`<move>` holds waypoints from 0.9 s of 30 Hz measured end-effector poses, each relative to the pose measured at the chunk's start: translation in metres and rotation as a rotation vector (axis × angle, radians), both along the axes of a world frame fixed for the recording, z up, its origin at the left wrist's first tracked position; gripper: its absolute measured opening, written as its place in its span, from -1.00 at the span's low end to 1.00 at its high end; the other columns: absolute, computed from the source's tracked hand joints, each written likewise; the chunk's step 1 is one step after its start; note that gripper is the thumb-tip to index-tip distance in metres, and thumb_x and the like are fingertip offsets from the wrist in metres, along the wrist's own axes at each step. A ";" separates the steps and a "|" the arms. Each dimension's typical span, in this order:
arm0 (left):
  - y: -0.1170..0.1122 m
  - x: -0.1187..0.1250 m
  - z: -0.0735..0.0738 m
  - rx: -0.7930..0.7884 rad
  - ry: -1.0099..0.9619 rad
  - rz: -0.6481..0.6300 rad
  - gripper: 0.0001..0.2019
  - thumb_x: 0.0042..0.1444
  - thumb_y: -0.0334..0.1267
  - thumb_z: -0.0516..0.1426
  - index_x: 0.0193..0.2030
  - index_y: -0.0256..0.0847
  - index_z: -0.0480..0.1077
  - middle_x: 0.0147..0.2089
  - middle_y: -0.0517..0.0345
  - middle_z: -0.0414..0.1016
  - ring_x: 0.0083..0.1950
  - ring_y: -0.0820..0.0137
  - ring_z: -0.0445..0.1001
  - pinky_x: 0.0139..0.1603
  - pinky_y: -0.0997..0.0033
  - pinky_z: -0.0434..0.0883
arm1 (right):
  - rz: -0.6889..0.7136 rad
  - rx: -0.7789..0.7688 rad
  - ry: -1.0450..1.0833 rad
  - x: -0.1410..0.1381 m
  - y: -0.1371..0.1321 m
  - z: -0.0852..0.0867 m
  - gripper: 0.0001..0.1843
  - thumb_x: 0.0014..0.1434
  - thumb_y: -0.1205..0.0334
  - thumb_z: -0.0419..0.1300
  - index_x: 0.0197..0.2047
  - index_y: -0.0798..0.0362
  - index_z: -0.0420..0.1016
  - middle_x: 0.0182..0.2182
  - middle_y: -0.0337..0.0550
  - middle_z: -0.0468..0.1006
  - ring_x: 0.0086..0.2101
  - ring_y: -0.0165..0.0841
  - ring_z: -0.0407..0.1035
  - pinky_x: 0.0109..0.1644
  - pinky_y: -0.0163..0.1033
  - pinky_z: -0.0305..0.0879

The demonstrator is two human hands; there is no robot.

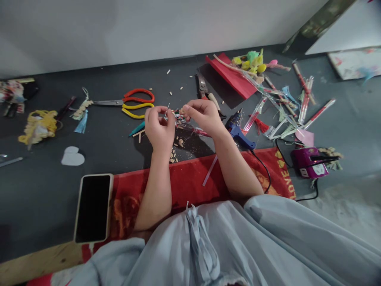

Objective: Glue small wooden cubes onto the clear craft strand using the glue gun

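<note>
Scissors (123, 102) lie near left hand (160, 126); it pinches thin stick (168, 106).

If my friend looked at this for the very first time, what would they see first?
Probably the bright red towel under the person's forearms, with LOVE in yellow at its right end. Next, maybe the scissors with one orange and one yellow handle, lying just past the left hand, toward the left, or the purple box on the right side of the dark table.

Dk grey table (44, 186) — red towel (190, 180) along nr edge, tan bits (181, 142), scissors (118, 103), blue glue gun (239, 135) & red paper (230, 82).
</note>
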State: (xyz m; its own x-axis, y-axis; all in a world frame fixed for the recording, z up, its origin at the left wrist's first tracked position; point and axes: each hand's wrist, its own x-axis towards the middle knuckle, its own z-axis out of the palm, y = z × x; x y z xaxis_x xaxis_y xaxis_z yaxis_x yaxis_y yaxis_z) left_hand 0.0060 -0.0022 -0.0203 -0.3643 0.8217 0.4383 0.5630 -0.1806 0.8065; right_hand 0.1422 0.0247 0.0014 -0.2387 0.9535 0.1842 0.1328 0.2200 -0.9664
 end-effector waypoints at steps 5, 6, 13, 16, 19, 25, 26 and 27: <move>0.000 -0.002 -0.002 -0.054 0.026 -0.068 -0.83 0.12 -0.28 0.14 -0.46 -0.21 0.29 -0.43 0.19 0.31 -0.43 0.51 0.27 -0.36 0.45 0.27 | 0.002 -0.015 -0.006 0.001 0.000 0.002 -0.48 0.06 -0.22 0.17 -0.51 0.13 0.45 -0.62 -0.29 0.40 -0.54 -0.57 0.25 -0.39 -0.36 0.20; 0.001 -0.002 -0.002 -0.059 0.014 -0.082 -0.87 0.10 -0.34 0.14 -0.45 -0.22 0.30 -0.40 0.18 0.32 -0.42 0.50 0.28 -0.37 0.46 0.27 | 0.004 -0.017 -0.003 0.001 0.000 0.002 -0.48 0.06 -0.22 0.18 -0.51 0.14 0.45 -0.62 -0.29 0.40 -0.54 -0.57 0.25 -0.39 -0.37 0.20; 0.002 -0.002 -0.004 -0.073 0.012 -0.070 -0.89 0.07 -0.38 0.15 -0.47 -0.26 0.39 -0.41 0.18 0.30 -0.48 0.55 0.22 -0.39 0.47 0.27 | 0.032 -0.035 0.062 0.001 0.002 -0.003 -0.56 0.05 -0.12 0.24 -0.40 0.16 0.47 -0.57 -0.28 0.43 -0.53 -0.57 0.30 -0.42 -0.39 0.26; 0.003 -0.003 -0.006 -0.038 0.027 -0.095 -0.84 0.13 -0.27 0.13 -0.44 -0.25 0.43 -0.40 0.14 0.36 -0.44 0.53 0.26 -0.35 0.47 0.29 | 0.060 -0.043 0.076 0.002 0.003 -0.007 -0.61 0.05 -0.06 0.27 -0.31 0.14 0.46 -0.52 -0.27 0.45 -0.49 -0.55 0.35 -0.35 -0.37 0.35; 0.003 -0.004 -0.007 0.036 -0.038 -0.157 -0.87 0.13 -0.29 0.13 -0.20 -0.21 0.47 -0.18 0.09 0.43 -0.37 0.54 0.34 -0.36 0.52 0.32 | 0.034 0.001 0.045 0.003 0.003 -0.008 -0.66 0.00 0.02 0.31 -0.27 0.13 0.46 -0.46 -0.25 0.48 -0.42 -0.51 0.40 -0.29 -0.34 0.40; 0.001 -0.003 -0.005 0.119 -0.102 -0.282 -0.84 0.16 -0.31 0.10 -0.17 -0.20 0.48 -0.21 0.09 0.48 -0.29 0.52 0.43 -0.33 0.55 0.38 | -0.013 0.163 -0.099 0.003 -0.001 -0.002 -0.74 0.06 0.13 0.26 -0.24 0.15 0.50 -0.39 -0.18 0.53 -0.40 -0.50 0.41 -0.29 -0.33 0.40; 0.001 -0.003 -0.004 0.124 -0.111 -0.295 -0.85 0.16 -0.29 0.11 -0.18 -0.20 0.49 -0.22 0.09 0.49 -0.30 0.52 0.43 -0.33 0.55 0.39 | -0.017 0.179 -0.119 0.003 -0.002 0.000 -0.75 0.07 0.14 0.25 -0.24 0.15 0.51 -0.39 -0.18 0.54 -0.40 -0.50 0.41 -0.29 -0.33 0.40; 0.000 -0.003 -0.003 0.127 -0.124 -0.302 -0.84 0.15 -0.26 0.12 -0.19 -0.20 0.49 -0.22 0.09 0.49 -0.30 0.52 0.43 -0.33 0.55 0.39 | -0.019 0.196 -0.139 0.003 -0.002 0.001 -0.77 0.08 0.16 0.23 -0.24 0.14 0.52 -0.38 -0.17 0.54 -0.40 -0.49 0.41 -0.28 -0.32 0.40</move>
